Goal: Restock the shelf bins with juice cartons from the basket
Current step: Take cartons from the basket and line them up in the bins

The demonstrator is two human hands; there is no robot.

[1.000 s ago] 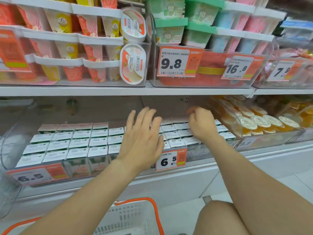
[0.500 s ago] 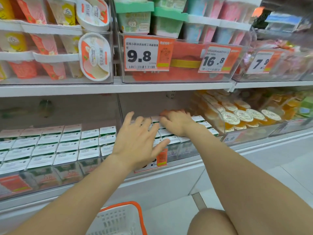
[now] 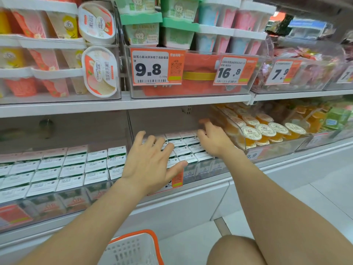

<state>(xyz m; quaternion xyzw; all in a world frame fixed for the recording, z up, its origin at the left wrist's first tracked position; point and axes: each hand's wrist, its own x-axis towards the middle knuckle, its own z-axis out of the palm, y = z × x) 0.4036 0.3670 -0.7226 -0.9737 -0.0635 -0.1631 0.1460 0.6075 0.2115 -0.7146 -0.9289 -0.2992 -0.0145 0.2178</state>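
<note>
Okay, biggest first: the long white lower shelf point(image 3: 277, 165) carries two clear plastic bins, the left bin point(image 3: 57, 203) and the middle bin point(image 3: 206, 169). Both are packed tight with rows of small white-topped green juice cartons point(image 3: 76, 165). Down by my knee sits the white slotted basket with the orange rim point(image 3: 129, 251); I can't see whether any cartons are left in it.

My left hand point(image 3: 150, 161) is spread flat, palm down, over the front rows of the middle bin, holding nothing. My right hand point(image 3: 214, 138) stretches towards the back of that bin, its fingertips blurred, with nothing visibly in its hold.

These cartons should be light and stiff-sided but easy to dent at the corners, and smooth enough to slip. I'd pinch one across its two narrow sides, not by the folded top. Packed this snugly, each will likely need lifting straight up.

Half a second ago my right hand sat curled close beside the left; now it's further back and to the right. The left has barely shifted.
</note>
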